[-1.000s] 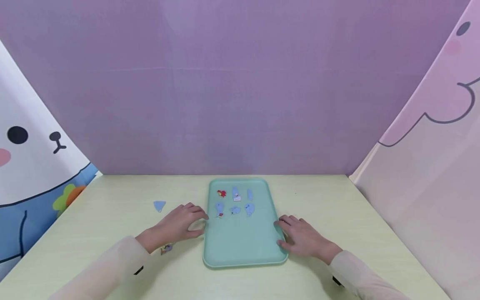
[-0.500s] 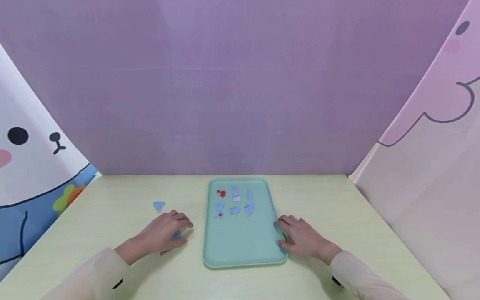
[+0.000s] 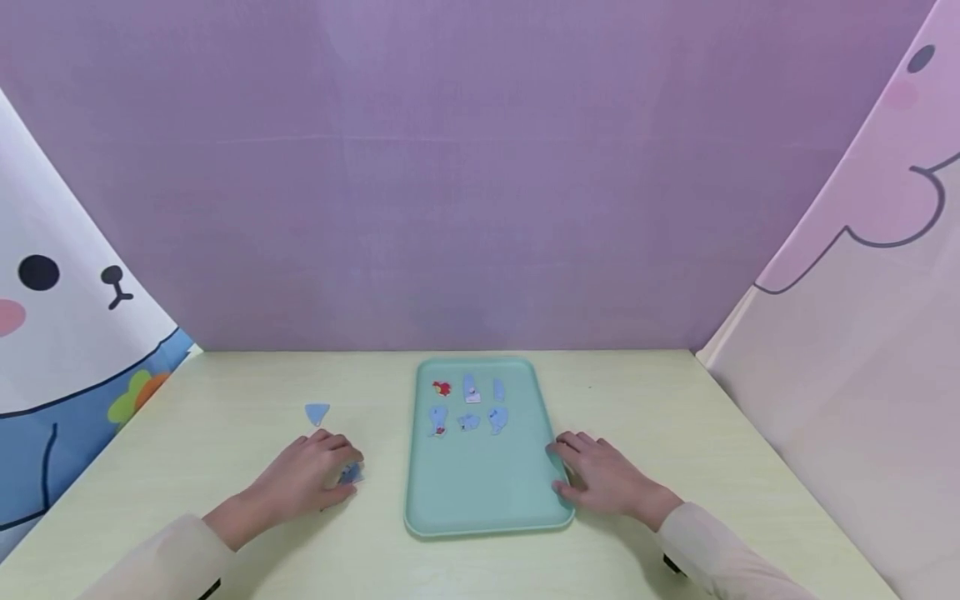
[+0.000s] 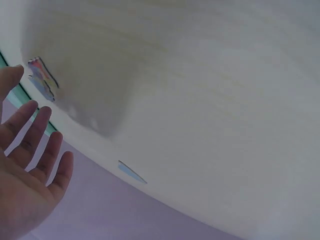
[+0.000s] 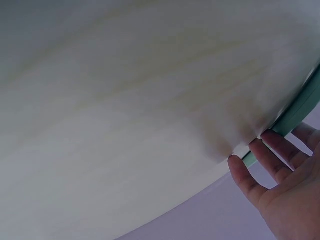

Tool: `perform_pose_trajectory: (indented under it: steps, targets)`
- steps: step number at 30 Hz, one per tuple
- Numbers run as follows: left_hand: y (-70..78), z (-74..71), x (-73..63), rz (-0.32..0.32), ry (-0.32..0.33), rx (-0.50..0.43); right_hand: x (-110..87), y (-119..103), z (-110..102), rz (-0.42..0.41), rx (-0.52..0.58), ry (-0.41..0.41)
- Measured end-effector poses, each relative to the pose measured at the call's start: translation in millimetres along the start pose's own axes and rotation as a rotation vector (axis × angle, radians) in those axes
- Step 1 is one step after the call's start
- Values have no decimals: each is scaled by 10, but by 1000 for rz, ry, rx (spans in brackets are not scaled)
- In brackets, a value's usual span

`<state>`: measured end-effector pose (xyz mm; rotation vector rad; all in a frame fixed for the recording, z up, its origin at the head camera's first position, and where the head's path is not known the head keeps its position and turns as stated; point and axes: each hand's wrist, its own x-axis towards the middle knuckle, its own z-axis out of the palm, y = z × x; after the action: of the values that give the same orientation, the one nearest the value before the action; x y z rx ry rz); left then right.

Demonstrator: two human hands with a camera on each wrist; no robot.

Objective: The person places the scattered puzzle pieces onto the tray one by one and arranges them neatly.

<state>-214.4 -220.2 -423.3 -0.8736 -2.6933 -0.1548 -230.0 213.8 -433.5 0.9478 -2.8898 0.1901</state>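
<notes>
My left hand (image 3: 300,473) hovers over the pale table left of the tray, fingers spread and relaxed. Small flat puzzle pieces (image 3: 351,473), blue with some colored print, lie beneath it and show between thumb and fingers; the left wrist view has these printed pieces (image 4: 44,80) on the table just past the fingertips. A blue triangular piece (image 3: 317,413) lies just beyond that hand. On the right, my right hand (image 3: 609,479) rests with its fingertips at the right rim of the mint-green tray (image 3: 487,492); its fingers (image 5: 272,160) are loosely extended along the rim.
Inside the tray's far half sit two rows of small pieces, among them a red one (image 3: 442,388) and several blue ones such as this rounded piece (image 3: 498,419). A purple backdrop (image 3: 450,183) rises behind the table, with printed cloth panels at both sides.
My left hand has drawn away from the tray's left rim, leftward and toward me, over the printed pieces. My right hand has stayed at the tray's right rim.
</notes>
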Motion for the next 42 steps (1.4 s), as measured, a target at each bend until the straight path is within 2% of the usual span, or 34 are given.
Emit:
perform_pose_trajectory:
  steps: [8,16,23,34,42]
  targets:
    - [7,35,-65,-30,39,12,-4,-5,-4,7,-4,-2]
    - [20,66,-71,-6,64,-14,-14,-28,-14,15,10,-7]
    - [14,82,-62,-11,58,-25,-15,-26,-11,9,8,-4]
    - [14,83,-54,34,75,-80,-11,-14,1,8,-2,-9]
    - [-3,109,-61,40,80,-94,-2,-6,4,-3,-15,0]
